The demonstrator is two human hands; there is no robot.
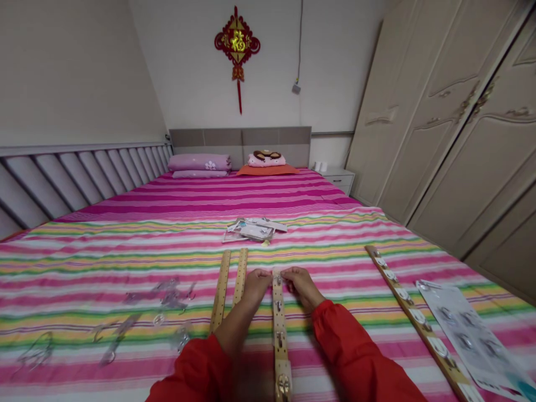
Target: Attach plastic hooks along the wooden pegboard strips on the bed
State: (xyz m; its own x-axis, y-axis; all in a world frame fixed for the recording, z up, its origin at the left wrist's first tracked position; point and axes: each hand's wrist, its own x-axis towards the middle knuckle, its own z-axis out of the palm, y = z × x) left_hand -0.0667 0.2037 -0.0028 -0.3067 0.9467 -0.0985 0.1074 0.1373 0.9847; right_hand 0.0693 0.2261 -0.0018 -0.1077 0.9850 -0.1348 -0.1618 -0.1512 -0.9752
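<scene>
Head view: my left hand (256, 282) and right hand (300, 285) both pinch the hook strip's (279, 334) far end — its long axis runs near-to-far between my forearms.

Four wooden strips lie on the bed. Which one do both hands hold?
The hooked strip running between the red sleeves; left hand and right hand pinch its far end.

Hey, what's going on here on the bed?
A person in red sleeves works over a striped bed. The left hand and right hand both pinch the far end of the middle strip, a wooden slat with metal hooks lying flat on the sheet. Two bare slats lie just left of it. A hooked slat lies to the right, beside a hook sheet. Plastic bits are scattered on the left, and packets lie farther up.
</scene>
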